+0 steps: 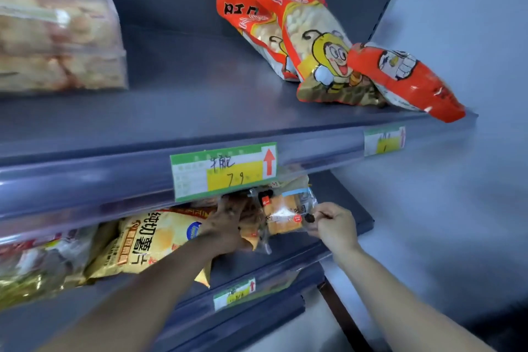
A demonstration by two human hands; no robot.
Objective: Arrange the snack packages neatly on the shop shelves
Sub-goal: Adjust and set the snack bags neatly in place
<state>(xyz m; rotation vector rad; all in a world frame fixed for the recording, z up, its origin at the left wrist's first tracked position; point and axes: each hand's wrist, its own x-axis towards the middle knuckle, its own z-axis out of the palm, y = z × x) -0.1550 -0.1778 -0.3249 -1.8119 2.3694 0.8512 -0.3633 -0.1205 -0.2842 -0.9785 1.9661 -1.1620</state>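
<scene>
Blurry, edge-cropped cracker bag (pixel 57 31) at upper left.

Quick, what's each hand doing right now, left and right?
Left hand: reaching in over the yellow packet; grip cannot be told.
Right hand: pinching the edge of the clear biscuit packet.
</scene>
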